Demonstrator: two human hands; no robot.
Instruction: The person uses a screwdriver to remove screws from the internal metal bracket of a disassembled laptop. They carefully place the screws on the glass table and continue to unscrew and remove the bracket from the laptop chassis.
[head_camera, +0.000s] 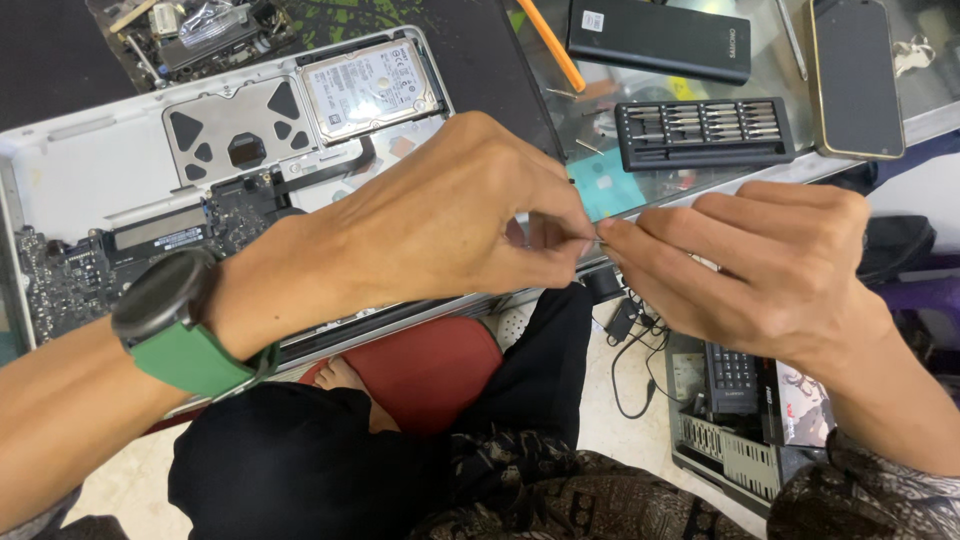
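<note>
I see left hand (470, 215) and right hand (760, 265) both pinching a tiny metal part (597, 238) mid-frame between fingertips, its axis horizontal, equally near both.

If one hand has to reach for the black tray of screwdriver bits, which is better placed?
Probably the right hand: the bit tray lies just above it. The left hand, with the green-strapped watch, hovers over the opened laptop. Both pinch something tiny between their fingertips.
</note>
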